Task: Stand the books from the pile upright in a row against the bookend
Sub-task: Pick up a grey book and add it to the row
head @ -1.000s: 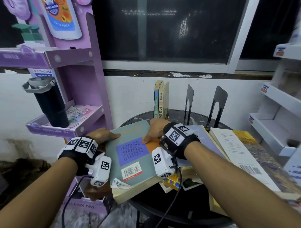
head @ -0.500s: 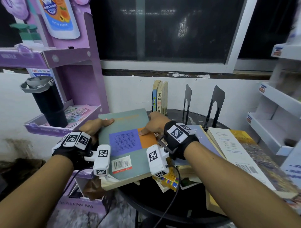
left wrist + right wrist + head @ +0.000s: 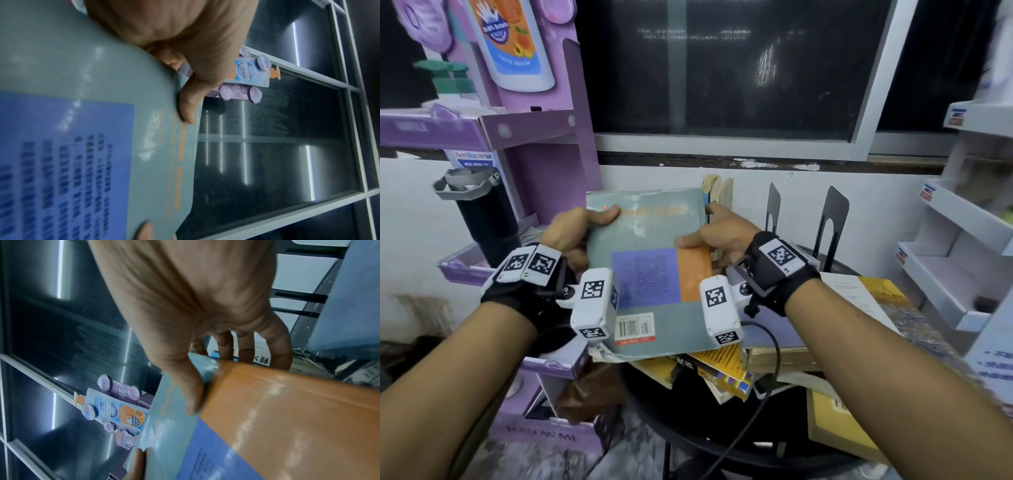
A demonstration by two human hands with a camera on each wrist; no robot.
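A grey-green book with a blue and orange panel is held up, tilted, above the pile. My left hand grips its left edge, thumb on the cover. My right hand grips its right edge, thumb on the cover and fingers behind. A few books stand upright behind the held book, mostly hidden by it. Two black metal bookends stand at the back of the round black table. More books lie flat at the right.
A purple cardboard display shelf with a black flask stands close on the left. A white shelf unit is on the right. The white wall and a dark window lie directly behind the table.
Both hands have lifted the grey-green book off the pile and tipped its far edge up toward the standing books.
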